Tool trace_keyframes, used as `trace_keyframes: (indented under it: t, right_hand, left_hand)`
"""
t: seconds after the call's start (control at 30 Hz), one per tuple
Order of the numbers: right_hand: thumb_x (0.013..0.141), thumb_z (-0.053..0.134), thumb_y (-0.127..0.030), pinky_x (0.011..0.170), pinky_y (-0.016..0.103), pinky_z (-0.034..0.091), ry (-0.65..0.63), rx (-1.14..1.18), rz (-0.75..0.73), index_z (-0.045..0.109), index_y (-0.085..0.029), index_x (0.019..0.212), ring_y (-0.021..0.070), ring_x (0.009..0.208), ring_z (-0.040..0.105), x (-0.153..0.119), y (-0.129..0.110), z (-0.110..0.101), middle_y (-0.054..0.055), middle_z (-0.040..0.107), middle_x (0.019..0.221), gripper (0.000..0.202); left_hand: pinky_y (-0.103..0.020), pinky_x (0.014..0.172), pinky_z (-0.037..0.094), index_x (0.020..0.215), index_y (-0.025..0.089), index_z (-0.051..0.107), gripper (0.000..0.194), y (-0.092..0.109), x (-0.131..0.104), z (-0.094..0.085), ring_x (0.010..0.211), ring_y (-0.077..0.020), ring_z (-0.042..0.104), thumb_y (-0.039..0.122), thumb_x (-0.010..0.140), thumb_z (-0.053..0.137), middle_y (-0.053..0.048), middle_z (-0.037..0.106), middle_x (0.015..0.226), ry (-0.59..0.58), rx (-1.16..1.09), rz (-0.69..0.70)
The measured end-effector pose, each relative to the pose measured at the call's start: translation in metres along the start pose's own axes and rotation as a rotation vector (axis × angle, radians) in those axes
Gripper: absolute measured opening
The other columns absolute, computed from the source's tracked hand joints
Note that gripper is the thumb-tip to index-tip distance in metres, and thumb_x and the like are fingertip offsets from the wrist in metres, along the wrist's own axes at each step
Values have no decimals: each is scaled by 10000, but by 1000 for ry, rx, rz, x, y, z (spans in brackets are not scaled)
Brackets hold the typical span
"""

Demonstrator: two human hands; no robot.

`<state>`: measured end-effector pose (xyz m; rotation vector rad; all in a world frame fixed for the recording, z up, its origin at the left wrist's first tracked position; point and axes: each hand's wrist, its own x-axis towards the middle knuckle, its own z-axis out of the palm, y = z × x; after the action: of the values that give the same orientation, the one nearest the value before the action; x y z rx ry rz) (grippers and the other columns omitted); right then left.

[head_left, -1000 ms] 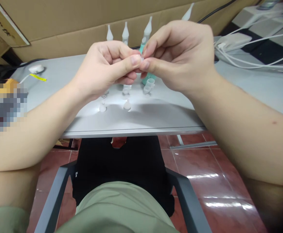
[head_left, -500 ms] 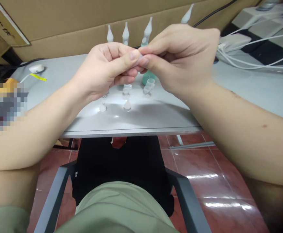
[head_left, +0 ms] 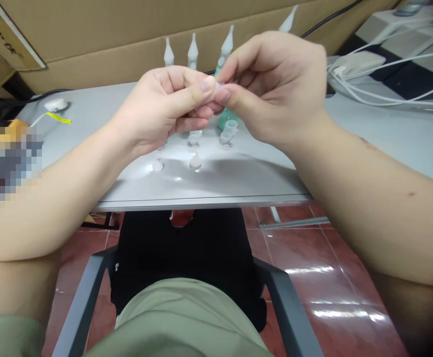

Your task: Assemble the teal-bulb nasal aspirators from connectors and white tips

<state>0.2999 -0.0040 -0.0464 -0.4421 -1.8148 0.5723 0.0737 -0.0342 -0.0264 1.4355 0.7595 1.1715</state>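
Above the grey table my left hand point(head_left: 175, 101) pinches a small whitish translucent piece point(head_left: 212, 93) between thumb and fingers. Most of that piece is hidden by the fingers, so its kind cannot be made out. At its right end, the thumb and index finger of my right hand point(head_left: 266, 87) close on it too. Behind the hands stand several bottles with white pointed tips, one a green bottle point(head_left: 227, 116) partly covered by my right hand. Just below the hands lie a clear plastic cup-like part point(head_left: 229, 130) and two small white teardrop-shaped tips point(head_left: 195, 161).
Cardboard point(head_left: 108, 34) walls the back of the grey table point(head_left: 145, 191). White cables point(head_left: 368, 96) and pale boxes are at the right. A white plug-like piece point(head_left: 56, 104) with a yellow tag lies at the left. Chair armrests point(head_left: 291, 307) flank my lap.
My right hand has turned slightly, its index finger lifting and thumb shifting a little to the right on the small piece. The left hand stays nearly still.
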Motion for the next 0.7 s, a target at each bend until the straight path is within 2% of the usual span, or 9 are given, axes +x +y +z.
trace_keyframes:
  t: [0.13, 0.27, 0.4, 0.6, 0.7]
  right_hand:
    - [938, 1145, -667, 814, 382, 744, -65, 90, 100, 762, -244, 889, 202, 852, 840, 5, 0, -5, 21, 835, 920, 573]
    - [922, 1185, -421, 797, 377, 768, -113, 251, 114, 868, -253, 896, 219, 863, 895, 6, 5, -8, 8, 896, 911, 360]
    - [836, 1092, -221, 799, 374, 772, -69, 294, 175, 917, -268, 871, 213, 844, 900, 7, 4, -8, -13, 901, 893, 184]
    - [730, 1167, -244, 744, 401, 719, -9, 265, 278, 910, -306, 770, 195, 762, 827, 10, -5, -5, -12, 861, 831, 267]
    - [699, 1244, -365, 689, 430, 683, 42, 240, 232, 902, -307, 768, 188, 686, 765, 12, -4, -8, -13, 835, 798, 353]
  left_hand:
    - [-266, 882, 763, 936, 210, 944, 210, -4, 1, -5, 906, -161, 901, 254, 1127, 1021, -23, 887, 916, -31, 9, 6]
    - [-224, 827, 742, 909, 218, 981, 246, -2, -1, -4, 844, -127, 872, 244, 1153, 995, -30, 923, 941, -61, -20, -15]
    - [-225, 798, 732, 877, 231, 963, 258, 6, -5, 1, 855, -143, 869, 235, 1130, 1012, -44, 926, 945, -44, -12, -28]
    - [-212, 819, 730, 883, 262, 934, 246, 14, -8, 0, 847, -131, 853, 262, 965, 1166, -7, 941, 959, -46, 48, -75]
    - [-259, 825, 742, 921, 271, 945, 272, 14, -7, -4, 856, -155, 854, 332, 910, 1210, -10, 952, 980, -24, 85, -38]
